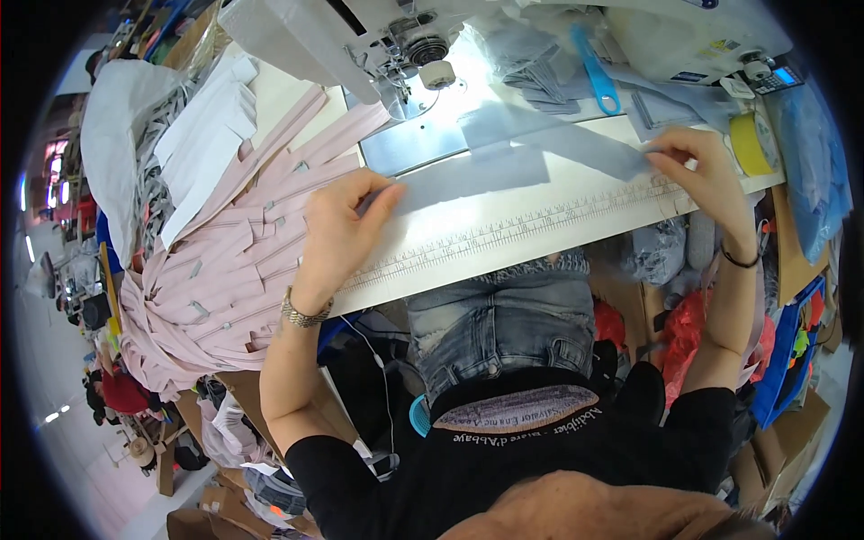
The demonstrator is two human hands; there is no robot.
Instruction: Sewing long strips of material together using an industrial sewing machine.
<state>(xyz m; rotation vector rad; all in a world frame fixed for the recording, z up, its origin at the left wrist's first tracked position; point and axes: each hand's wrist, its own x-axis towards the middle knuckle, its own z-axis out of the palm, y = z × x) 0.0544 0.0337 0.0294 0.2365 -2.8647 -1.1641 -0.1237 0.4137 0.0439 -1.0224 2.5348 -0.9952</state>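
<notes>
A grey-blue fabric piece [486,177] lies across the white sewing table [450,220], just in front of the sewing machine [423,54]. My left hand [346,225] pinches its left end between thumb and fingers. Another grey-blue fabric piece [594,151] slants off to the right, and its outer end is in the pinch of my right hand [702,171]. Where the two pieces meet, I cannot tell whether they are joined or only overlap. The metal machine plate [414,144] shows beyond the fabric, under the needle area.
Pink zippered strips [216,279] heap over the table's left side, beside white fabric pieces [211,135]. Stacked grey pieces [544,81], a blue-handled tool [598,76] and a yellow tape roll [751,144] sit at the back right. A printed ruler [504,232] runs along the front edge.
</notes>
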